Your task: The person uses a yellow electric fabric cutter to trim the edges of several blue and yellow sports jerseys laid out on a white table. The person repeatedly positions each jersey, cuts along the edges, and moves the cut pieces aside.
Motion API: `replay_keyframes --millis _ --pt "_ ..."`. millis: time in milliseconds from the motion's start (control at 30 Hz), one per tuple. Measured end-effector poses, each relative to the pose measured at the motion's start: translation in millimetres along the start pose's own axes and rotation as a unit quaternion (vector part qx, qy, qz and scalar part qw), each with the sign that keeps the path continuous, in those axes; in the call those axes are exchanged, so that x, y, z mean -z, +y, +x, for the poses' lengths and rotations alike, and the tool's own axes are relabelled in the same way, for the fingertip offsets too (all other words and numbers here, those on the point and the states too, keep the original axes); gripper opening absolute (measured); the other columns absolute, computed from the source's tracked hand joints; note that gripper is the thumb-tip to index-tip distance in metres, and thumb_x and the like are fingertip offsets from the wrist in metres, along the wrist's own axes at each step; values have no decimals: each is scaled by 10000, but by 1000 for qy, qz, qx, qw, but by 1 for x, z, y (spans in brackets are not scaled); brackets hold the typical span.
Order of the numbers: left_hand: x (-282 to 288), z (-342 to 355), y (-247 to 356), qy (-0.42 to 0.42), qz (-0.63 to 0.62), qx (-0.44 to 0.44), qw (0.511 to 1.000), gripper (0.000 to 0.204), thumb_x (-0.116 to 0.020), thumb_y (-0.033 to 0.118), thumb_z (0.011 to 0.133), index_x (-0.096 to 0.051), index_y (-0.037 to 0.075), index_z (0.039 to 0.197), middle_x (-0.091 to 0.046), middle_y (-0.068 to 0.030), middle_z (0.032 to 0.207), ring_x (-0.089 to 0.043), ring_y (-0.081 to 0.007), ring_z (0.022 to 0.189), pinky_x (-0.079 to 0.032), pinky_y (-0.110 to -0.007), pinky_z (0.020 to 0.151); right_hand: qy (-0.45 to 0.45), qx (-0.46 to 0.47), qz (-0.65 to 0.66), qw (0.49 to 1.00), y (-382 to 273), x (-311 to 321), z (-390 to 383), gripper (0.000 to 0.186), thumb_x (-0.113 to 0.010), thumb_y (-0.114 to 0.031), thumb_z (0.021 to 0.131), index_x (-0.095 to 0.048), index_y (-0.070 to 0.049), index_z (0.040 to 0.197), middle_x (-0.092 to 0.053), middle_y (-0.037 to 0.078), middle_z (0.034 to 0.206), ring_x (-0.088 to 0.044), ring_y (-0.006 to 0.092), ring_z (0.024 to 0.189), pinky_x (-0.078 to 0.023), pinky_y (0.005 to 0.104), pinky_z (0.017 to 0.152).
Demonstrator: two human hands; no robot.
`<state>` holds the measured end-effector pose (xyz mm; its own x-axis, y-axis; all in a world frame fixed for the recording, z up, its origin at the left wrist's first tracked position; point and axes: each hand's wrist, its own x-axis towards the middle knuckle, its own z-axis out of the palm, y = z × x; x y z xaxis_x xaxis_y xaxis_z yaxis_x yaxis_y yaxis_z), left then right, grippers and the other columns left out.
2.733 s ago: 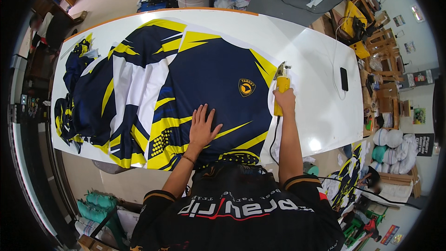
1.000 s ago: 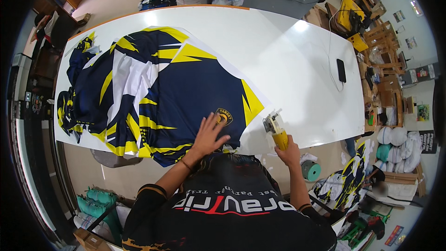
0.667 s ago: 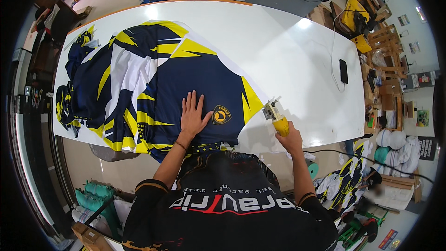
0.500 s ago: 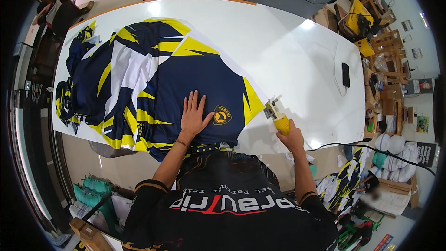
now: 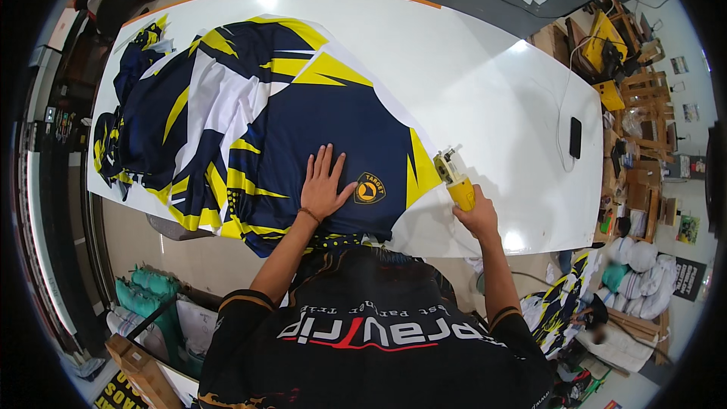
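Observation:
Printed fabric [image 5: 326,117] in navy, yellow and white lies over the left half of the white table, smooth on its right side and bunched on its left. My left hand [image 5: 327,185] rests flat on the navy area, fingers stretched out, just left of an orange-and-black badge [image 5: 369,188]. In my right hand [image 5: 479,216] is a yellow handheld electric fabric cutter [image 5: 461,191], gripped by its body. Its metal head sits at the pointed yellow right corner of the fabric; whether the blade touches the cloth I cannot tell.
A phone [image 5: 575,138] with a white cable lies on the right of the white table [image 5: 492,83]. Beyond stands a grey table [image 5: 500,0]. Wooden frames [image 5: 644,117] line the right wall. Green bundles [image 5: 148,295] are at lower left, and patterned cloth [image 5: 556,303] is piled at lower right.
The view has shifted slightly, so the table sits a little differently. The cutter stays by the fabric's right corner, turned a little. My left hand remains flat on the navy cloth.

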<state>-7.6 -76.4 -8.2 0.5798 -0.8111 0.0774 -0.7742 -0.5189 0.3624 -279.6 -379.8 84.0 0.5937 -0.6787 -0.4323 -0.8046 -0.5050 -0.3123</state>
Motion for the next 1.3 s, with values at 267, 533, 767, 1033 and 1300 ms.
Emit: replay_keyframes --millis 267,533,767,1033,1300 --pt "-1 -1 -1 3 -2 1 1000 787 -586 579 993 -453 71 1578 -296 -255 1679 -249 -406 1577 -172 -550 1287 -7 3 -24 1000 -34 7 34 577 -768 -394 779 -515 -116 1217 -736 231 957 -716 464 915 -577 559 781" --pt "1 0 0 -5 -12 9 1000 791 -563 601 996 -455 76 1577 -301 -250 1678 -248 -399 1579 -167 -549 1289 1 25 -39 999 -58 9 70 595 -789 -387 771 -516 -116 1225 -735 228 958 -718 463 927 -579 556 786" --pt "2 0 -1 -14 -2 11 1000 791 -555 613 996 -459 79 1573 -298 -247 1681 -243 -394 1581 -171 -545 1289 -12 52 -67 996 -90 22 99 618 -792 -389 767 -521 -115 1250 -735 219 1011 -720 449 967 -585 533 820" --pt "3 0 0 -15 6 13 1000 785 -534 624 1005 -458 91 1575 -289 -235 1690 -233 -379 1589 -167 -534 1294 -35 65 -104 992 -135 33 138 709 -794 -409 784 -508 -120 1365 -722 221 1106 -718 428 1033 -585 509 873" --pt "9 0 1 -25 2 15 1000 774 -519 620 1012 -458 96 1577 -289 -232 1692 -234 -380 1589 -167 -531 1294 -59 96 -116 987 -183 41 172 751 -811 -413 782 -500 -143 1410 -704 233 1171 -704 423 1092 -576 506 916"
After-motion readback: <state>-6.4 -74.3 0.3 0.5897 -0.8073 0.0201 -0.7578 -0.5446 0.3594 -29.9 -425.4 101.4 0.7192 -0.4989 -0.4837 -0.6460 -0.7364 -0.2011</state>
